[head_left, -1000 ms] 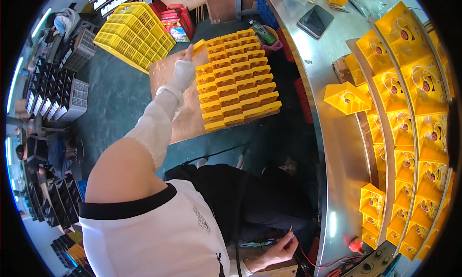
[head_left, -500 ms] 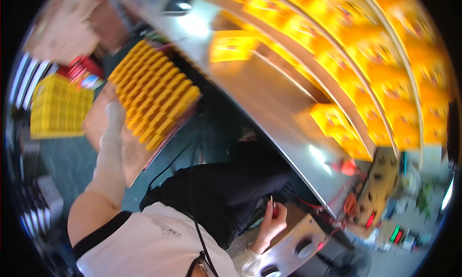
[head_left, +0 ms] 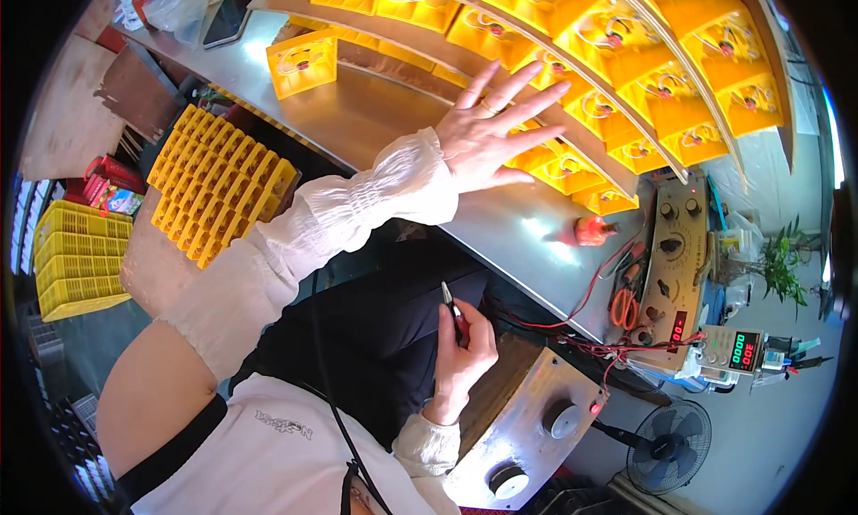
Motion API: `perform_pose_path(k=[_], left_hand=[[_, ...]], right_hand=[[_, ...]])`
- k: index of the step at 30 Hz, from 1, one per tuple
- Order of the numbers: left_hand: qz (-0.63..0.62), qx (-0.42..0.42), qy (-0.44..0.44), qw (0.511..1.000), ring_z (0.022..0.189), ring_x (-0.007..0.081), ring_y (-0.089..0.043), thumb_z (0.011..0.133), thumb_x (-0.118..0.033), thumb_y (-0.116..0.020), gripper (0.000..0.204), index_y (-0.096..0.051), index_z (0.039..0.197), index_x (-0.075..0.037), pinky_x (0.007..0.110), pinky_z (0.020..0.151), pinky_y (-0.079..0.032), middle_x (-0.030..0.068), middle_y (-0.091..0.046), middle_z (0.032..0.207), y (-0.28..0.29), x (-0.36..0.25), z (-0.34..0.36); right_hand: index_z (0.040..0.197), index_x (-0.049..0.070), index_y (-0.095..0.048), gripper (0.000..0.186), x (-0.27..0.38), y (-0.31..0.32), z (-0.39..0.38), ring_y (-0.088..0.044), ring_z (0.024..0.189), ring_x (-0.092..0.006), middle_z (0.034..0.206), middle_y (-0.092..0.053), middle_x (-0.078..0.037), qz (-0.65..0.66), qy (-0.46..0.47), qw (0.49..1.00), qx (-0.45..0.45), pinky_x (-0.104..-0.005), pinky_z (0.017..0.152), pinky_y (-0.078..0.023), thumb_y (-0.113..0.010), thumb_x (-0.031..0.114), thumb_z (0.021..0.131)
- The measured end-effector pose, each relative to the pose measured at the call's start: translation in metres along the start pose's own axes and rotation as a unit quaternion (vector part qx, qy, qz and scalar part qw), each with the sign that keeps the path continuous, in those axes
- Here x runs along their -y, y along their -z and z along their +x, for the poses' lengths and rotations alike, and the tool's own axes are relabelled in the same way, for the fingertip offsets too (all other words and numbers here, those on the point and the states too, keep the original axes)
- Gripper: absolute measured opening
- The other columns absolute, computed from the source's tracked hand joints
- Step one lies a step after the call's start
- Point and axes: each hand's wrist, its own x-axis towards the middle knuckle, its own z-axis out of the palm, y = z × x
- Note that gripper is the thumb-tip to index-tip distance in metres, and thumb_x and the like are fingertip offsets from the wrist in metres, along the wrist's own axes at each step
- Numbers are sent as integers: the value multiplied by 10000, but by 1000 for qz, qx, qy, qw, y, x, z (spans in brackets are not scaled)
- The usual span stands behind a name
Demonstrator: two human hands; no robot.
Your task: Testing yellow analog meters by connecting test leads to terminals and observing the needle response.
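Note:
My left hand (head_left: 500,135) is stretched over the bench with its fingers spread wide, holding nothing. It is nearest the lower row of yellow square plastic housings (head_left: 561,168), which have white wires and small red parts inside; whether a fingertip touches one I cannot tell. Closed in front of my lap, my right hand (head_left: 466,350) grips a small metal-tipped tool (head_left: 448,297) with a red and black body, pointing up. Left of my left sleeve, a block of stacked yellow housings (head_left: 219,184) sits on a brown board (head_left: 147,265). One housing (head_left: 302,63) stands alone on the metal bench (head_left: 384,113).
Curved shelves (head_left: 617,171) of yellow housings rise at the back. A phone (head_left: 229,18) lies at the bench's far left. Orange-handled scissors (head_left: 624,308), red leads and a dial instrument (head_left: 675,247) are at right. A knobbed metal box (head_left: 527,434) stands beside my right forearm, near a fan (head_left: 668,445).
My left hand has left the stacked yellow housings and swung right over the bench, fingers spread. My right hand keeps hold of its tool. The whole view has shifted.

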Motion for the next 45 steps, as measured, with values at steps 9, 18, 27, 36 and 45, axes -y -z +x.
perform_pose_path(k=[9, 18, 27, 36, 45], left_hand=[[-17, -31, -96, 995, 1403, 278, -334, 696, -222, -795, 403, -695, 1087, -221, 533, 1079, -279, 28, -438, 1490, 18, -30, -42], [-204, 80, 78, 973, 1162, 391, -522, 565, -293, -907, 1125, -304, 1478, -29, 458, 1014, -403, 200, -508, 1313, 28, -48, -83], [-208, 82, 129, 966, 1229, 329, -522, 504, -243, -918, 1092, -391, 1438, -37, 449, 1041, -383, 151, -527, 1359, 29, -60, -100], [-212, 67, 114, 968, 1188, 318, -540, 496, -220, -907, 1111, -363, 1451, -58, 456, 1027, -407, 136, -522, 1353, 28, -56, -105], [-228, 67, 129, 963, 1183, 338, -555, 522, -286, -936, 1041, -439, 1401, -30, 429, 1008, -419, 152, -559, 1318, 31, -57, -99]], right_hand=[[946, 9, -710, 170, -60, 45, -55, -449, 612, -30, 706, -603, 39, 21, -217, 974, -64, -186, 552, -361, -791, 86, 818], [862, 36, -673, 203, 3, 24, 13, -498, 601, -136, 744, -597, -35, 45, -60, 996, -47, -255, 537, -388, -823, 38, 726], [832, -10, -655, 141, 16, -14, 24, -555, 643, -56, 765, -634, -18, 63, -13, 997, -54, -197, 586, -458, -788, 11, 790], [1018, 0, -613, 238, 2, 5, 9, -583, 801, -91, 968, -629, -51, 227, -165, 953, -119, -221, 714, -486, -759, -1, 830], [845, -12, -651, 123, 2, 18, 36, -592, 653, -109, 787, -661, -77, 27, -61, 995, -80, -234, 597, -468, -767, -8, 805]])
